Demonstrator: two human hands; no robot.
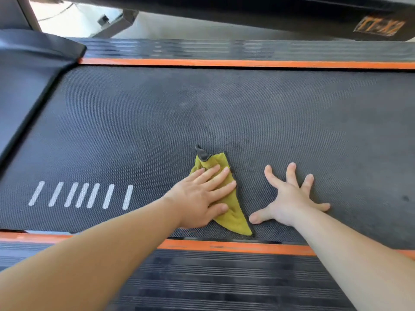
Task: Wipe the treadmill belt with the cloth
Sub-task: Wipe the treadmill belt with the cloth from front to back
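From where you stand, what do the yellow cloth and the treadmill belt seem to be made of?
The yellow cloth looks like soft microfibre or terry: matt, fuzzy pile, dark stitched edge. The belt seems to be rubber or PVC: matt black, with a fine grid texture and dusty grey smears.

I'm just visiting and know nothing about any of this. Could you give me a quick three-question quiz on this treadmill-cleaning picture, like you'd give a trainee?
1. Which of the two hands presses the yellow cloth flat onto the treadmill belt?
2. The right hand is: A) gripping the cloth; B) spread flat on the bare belt beside the cloth; C) lifted in the air.
3. True or false: the white stripes on the belt lie to the right of the cloth.

Key
1. The left hand, fingers straight on top of the cloth.
2. B.
3. False: the stripes lie to the cloth's left.
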